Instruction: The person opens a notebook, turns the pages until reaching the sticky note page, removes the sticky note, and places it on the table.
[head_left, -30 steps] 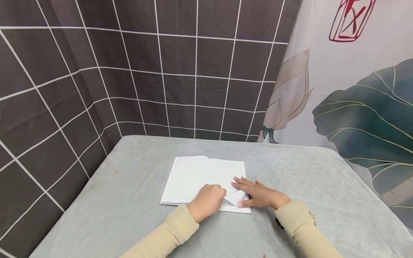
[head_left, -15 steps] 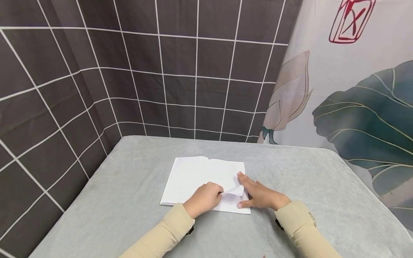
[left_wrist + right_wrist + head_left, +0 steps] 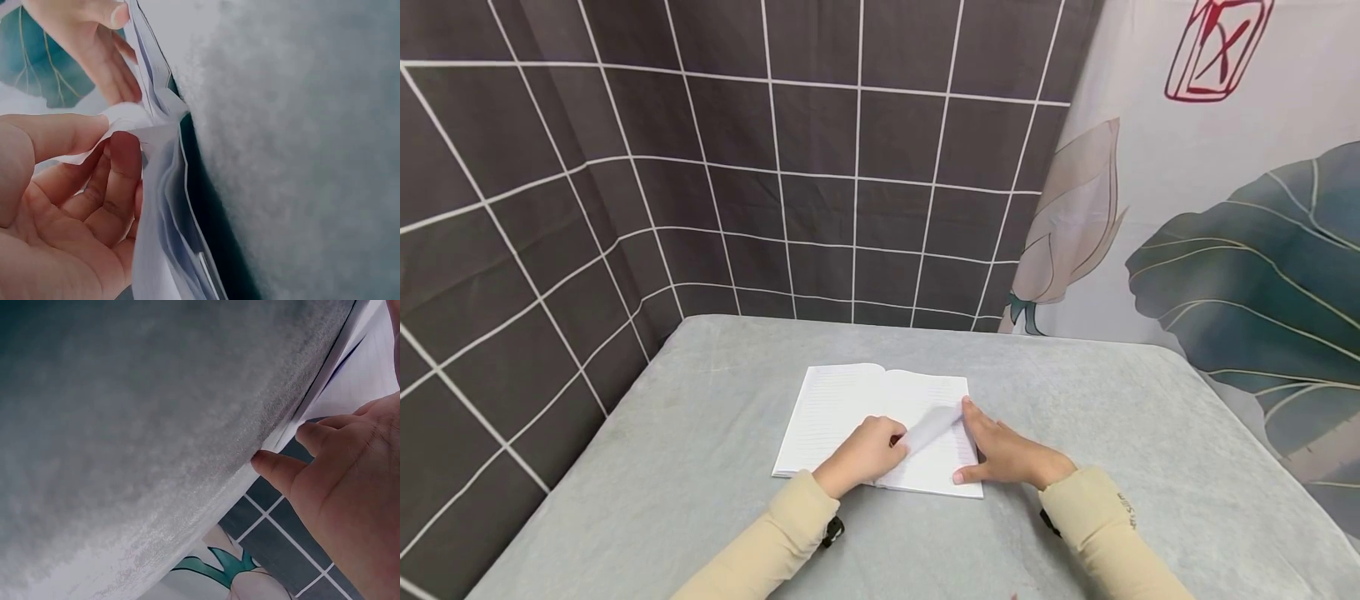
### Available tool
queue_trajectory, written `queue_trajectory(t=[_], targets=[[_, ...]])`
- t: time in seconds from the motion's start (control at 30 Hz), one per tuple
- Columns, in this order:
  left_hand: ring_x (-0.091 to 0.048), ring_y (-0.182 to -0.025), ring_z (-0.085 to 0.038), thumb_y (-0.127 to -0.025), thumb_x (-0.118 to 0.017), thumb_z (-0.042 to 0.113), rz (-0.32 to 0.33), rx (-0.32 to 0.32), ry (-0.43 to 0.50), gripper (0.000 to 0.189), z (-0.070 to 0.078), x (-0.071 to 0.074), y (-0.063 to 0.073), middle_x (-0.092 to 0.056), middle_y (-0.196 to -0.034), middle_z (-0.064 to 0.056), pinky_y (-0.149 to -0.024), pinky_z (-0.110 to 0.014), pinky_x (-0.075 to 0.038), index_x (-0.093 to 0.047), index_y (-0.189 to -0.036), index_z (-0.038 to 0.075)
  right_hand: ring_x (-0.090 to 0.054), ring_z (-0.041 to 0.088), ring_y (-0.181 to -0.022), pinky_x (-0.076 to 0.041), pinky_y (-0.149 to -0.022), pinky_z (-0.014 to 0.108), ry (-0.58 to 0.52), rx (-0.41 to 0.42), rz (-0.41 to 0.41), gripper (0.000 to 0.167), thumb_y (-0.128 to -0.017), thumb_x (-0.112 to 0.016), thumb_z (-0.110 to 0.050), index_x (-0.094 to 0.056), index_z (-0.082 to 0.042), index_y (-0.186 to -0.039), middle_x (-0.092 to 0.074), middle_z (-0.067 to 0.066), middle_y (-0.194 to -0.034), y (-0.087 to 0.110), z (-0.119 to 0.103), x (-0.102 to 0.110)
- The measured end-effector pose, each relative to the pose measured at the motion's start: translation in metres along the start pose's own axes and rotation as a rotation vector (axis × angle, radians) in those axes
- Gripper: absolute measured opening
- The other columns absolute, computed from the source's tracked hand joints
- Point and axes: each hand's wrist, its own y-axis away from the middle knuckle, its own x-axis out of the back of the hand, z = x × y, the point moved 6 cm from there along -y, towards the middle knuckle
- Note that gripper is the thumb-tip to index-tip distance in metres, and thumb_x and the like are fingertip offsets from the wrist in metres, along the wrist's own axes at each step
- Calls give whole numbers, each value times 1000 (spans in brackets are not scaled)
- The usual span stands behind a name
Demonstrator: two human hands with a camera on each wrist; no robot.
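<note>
An open lined notebook (image 3: pixel 842 400) lies on the table, its pages white. With thumb and fingers my left hand (image 3: pixel 867 454) pinches the lower corner of a page (image 3: pixel 934 423), which lifts and curls over the right half. In the left wrist view that page (image 3: pixel 128 122) runs between thumb and fingertips, above the notebook's dark cover (image 3: pixel 209 200). Along the notebook's right edge rests my right hand (image 3: pixel 1006 454), fingers straight and thumb spread on the lower right part. The right wrist view shows its fingers (image 3: pixel 281 470) along the notebook's edge.
A grey cloth covers the table (image 3: pixel 700 433). Behind it hangs a dark curtain (image 3: pixel 812 208) with white grid lines, and to the right a white curtain (image 3: pixel 1090 308) printed with a lotus and leaves.
My left hand has drawn the page's corner leftward and up, so more of the sheet beneath shows. The right hand's fingers have slid off the page to the notebook's right edge.
</note>
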Motion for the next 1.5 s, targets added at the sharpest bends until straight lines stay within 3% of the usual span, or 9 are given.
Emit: queue_trajectory(t=[0.33, 0.7, 0.9, 1.1, 1.3, 1.5], targets=[[-30, -51, -7, -81, -63, 8, 80, 43, 109, 37, -14, 14, 4, -32, -53, 7, -48, -18, -25, -36, -56, 14, -13, 47, -144, -15, -108, 68, 3, 0, -7, 114, -78, -75, -45, -6, 16, -146, -7, 33, -155, 0, 0, -1], [-42, -59, -11, -83, -66, 17, 178, 270, 308, 21, -39, 35, 7, -45, -61, 2, -55, -24, -37, -57, -70, 3, -17, 44, -144, -14, -108, 68, 24, 35, -1, 104, -83, -69, -46, -13, 11, -148, -13, 29, -156, 3, -5, 2], [-52, -69, -11, -83, -67, 17, 268, 360, 416, 19, -56, 45, 8, -66, -77, -5, -70, -27, -47, -68, -89, 0, -18, 43, -144, -15, -109, 67, 43, 44, -2, 101, -84, -67, -48, -16, 7, -149, -16, 26, -157, 2, -4, 1], [-56, -72, -12, -83, -65, 14, 322, 400, 550, 19, -72, 52, 9, -69, -82, -6, -73, -27, -47, -71, -94, 0, -17, 41, -145, -14, -112, 64, 53, 32, -13, 100, -83, -67, -50, -17, 5, -150, -16, 24, -158, 1, -2, -1], [-61, -75, -11, -86, -66, 15, 351, 426, 555, 27, -83, 62, 11, -72, -97, -13, -72, -25, -49, -70, -106, -1, -16, 42, -145, -12, -112, 65, 54, 38, -24, 99, -83, -66, -51, -18, 2, -151, -18, 21, -158, 0, -2, -1], [-64, -77, -12, -86, -66, 12, 363, 454, 640, 28, -90, 67, 15, -71, -101, -18, -71, -25, -52, -67, -109, -3, -16, 42, -145, -13, -112, 65, 69, 50, -34, 98, -84, -65, -52, -18, 1, -151, -18, 19, -159, 0, -3, -1]])
